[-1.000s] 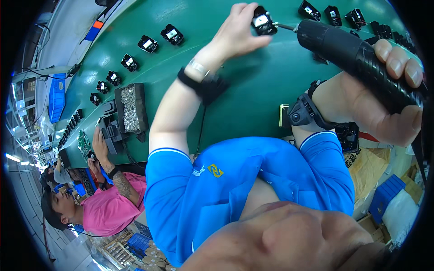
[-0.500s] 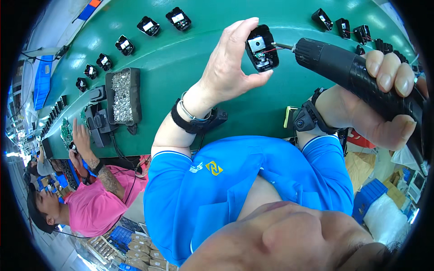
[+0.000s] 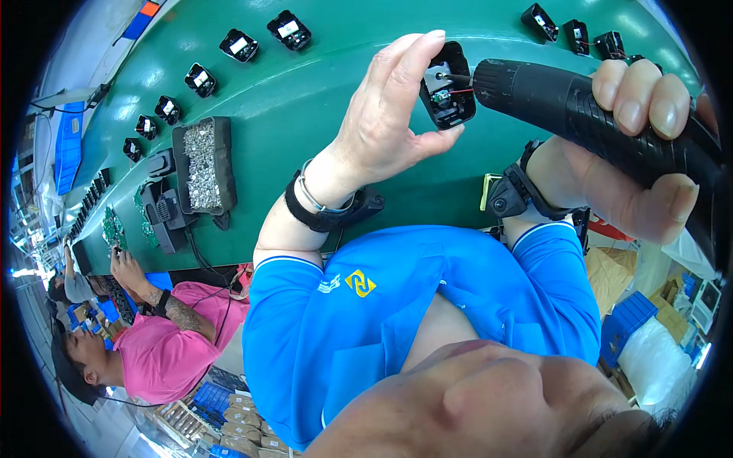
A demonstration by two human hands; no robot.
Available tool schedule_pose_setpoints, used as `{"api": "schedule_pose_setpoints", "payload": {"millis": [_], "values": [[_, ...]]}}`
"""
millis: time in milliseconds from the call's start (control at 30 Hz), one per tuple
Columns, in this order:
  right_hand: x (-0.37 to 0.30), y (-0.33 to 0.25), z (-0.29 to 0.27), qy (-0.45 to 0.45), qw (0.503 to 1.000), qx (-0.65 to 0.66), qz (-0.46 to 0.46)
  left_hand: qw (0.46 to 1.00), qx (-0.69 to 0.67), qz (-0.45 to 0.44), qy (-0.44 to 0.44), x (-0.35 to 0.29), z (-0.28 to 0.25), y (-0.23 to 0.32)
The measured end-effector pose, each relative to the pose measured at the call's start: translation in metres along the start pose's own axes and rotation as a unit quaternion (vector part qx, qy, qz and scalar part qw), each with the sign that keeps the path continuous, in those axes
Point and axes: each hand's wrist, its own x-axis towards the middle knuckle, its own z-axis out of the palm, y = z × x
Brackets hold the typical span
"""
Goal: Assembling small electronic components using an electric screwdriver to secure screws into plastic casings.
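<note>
Between thumb and fingers, my left hand (image 3: pixel 389 114) grips a small black plastic housing (image 3: pixel 448 114) by its edges. A pale metal plate, a green circuit board and a red wire show inside it. My right hand (image 3: pixel 649 137) is wrapped round a black electric screwdriver (image 3: pixel 534 91), held nearly level. The screwdriver's bit reaches into the housing at the pale plate; whether a screw sits at its tip is too small to tell. Left of my left arm stands a black tray (image 3: pixel 221 164) heaped with small silvery screws.
A green table (image 3: pixel 305 99) spans the far side. Several similar housings (image 3: pixel 201 79) form a curved row at left, and more (image 3: pixel 540 23) stand at far right. A co-worker in a pink shirt (image 3: pixel 168 336) handles green boards (image 3: pixel 113 227) at left.
The screwdriver has moved left, bringing its bit deeper into the housing over the pale plate. My left hand keeps its grip. The co-worker's raised hand has come down to the boards.
</note>
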Motion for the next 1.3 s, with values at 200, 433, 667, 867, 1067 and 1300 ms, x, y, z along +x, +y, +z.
{"api": "schedule_pose_setpoints", "payload": {"millis": [200, 433, 667, 867, 1067, 1300], "values": [[0.000, 0.003, 0.004, 0.012, 1.000, 0.002, -0.013, 1.000, 0.002, 0.005, -0.002, 0.000, -0.001, -0.001], [0.001, 0.003, 0.001, -0.003, 1.000, -0.009, 0.000, 1.000, 0.007, 0.004, -0.001, 0.000, -0.002, 0.001], [0.005, 0.018, 0.010, -0.086, 0.996, 0.015, 0.004, 1.000, 0.015, -0.002, -0.007, -0.002, -0.005, 0.000], [0.001, 0.027, 0.009, -0.084, 0.993, 0.070, -0.034, 0.999, -0.014, -0.016, -0.029, -0.001, -0.008, 0.004], [0.017, 0.020, 0.022, -0.116, 0.993, 0.027, 0.006, 0.999, -0.007, -0.021, -0.041, -0.001, -0.009, 0.001], [-0.006, -0.002, 0.023, 0.195, 0.978, 0.037, -0.067, 0.978, 0.209, -0.019, 0.000, -0.001, -0.013, -0.069]]}}
